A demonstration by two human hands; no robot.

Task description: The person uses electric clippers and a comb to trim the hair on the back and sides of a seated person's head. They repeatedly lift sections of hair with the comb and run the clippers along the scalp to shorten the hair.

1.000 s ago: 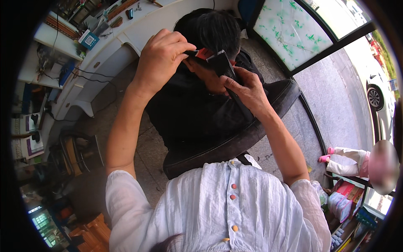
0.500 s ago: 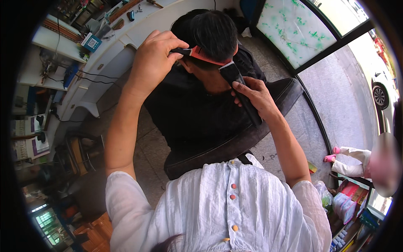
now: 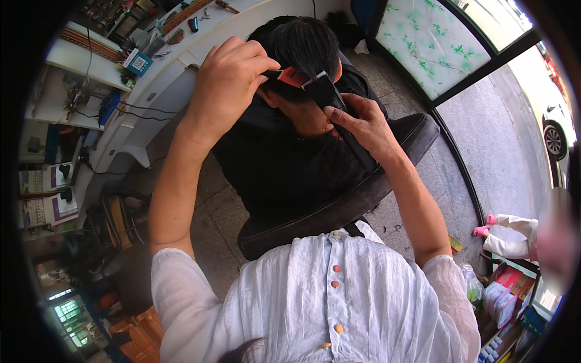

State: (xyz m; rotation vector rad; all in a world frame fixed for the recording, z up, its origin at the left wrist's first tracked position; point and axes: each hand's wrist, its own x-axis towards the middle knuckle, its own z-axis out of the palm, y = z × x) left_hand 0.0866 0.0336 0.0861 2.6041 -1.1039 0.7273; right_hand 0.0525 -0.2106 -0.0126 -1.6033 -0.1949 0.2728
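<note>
Looking from the far left, can see white shelves (image 3: 75, 60) full of small stuff, with brown slats (image 3: 142, 339) far below. Next, can spot a white bench (image 3: 254, 21) curving up toward the top, with a blue card (image 3: 138, 62) and a small dark bottle (image 3: 193, 24) on it. Lower down, can find gray floor tiles (image 3: 221, 215).

Pinching the dark end of a red comb (image 3: 293, 77) with the left grip (image 3: 229, 83), finger and thumb tight together. Laying the comb on the dark hair at the back of a sitting person's head (image 3: 302, 45), above a black cape (image 3: 260, 175) and a black chair (image 3: 339, 212). Holding a black clipper (image 3: 325, 95) in the right grip (image 3: 369, 128), fingers and thumb closed around it, blade end up by the comb. Cannot tell if touching or just close.

Farther right, can see a cloudy glass panel (image 3: 420, 51) with green leaves, then gray paving (image 3: 478, 127), another person's pink shoes (image 3: 482, 231), plastic bags (image 3: 501, 302) and a white car (image 3: 558, 118).
</note>
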